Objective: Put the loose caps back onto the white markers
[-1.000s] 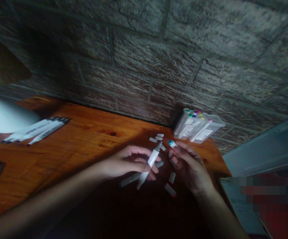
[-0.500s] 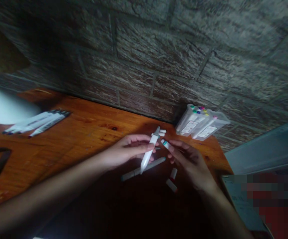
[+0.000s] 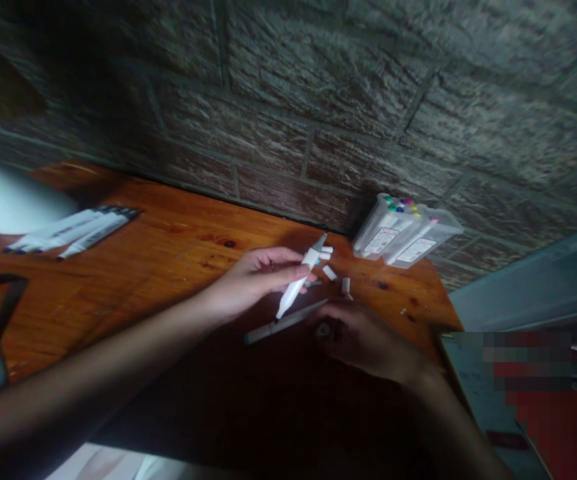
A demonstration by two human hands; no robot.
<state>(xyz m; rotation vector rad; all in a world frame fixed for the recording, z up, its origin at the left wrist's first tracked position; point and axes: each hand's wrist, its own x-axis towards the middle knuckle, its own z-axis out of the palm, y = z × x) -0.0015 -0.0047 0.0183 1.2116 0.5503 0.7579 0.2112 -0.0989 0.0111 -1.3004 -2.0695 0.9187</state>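
Observation:
My left hand is closed around a white marker, held at a slant. Its grey tip points up toward the wall and its dark lower end is also uncapped. Below it a second marker, pale with a teal end, lies on the table, partly behind my right hand. My right hand is low over the table in shadow, fingers curled around a small white marker cap. A loose white cap and another cap with a red edge lie just beyond it.
Two clear plastic marker cases stand against the brick wall at the back right. Several white markers lie at the left beside a blurred white object. A dark strap crosses the left edge. Paper shows at the bottom.
My right hand has let go of the teal-banded cap, moved down and closed on another cap. My left hand still holds the marker. The view has tilted slightly downward.

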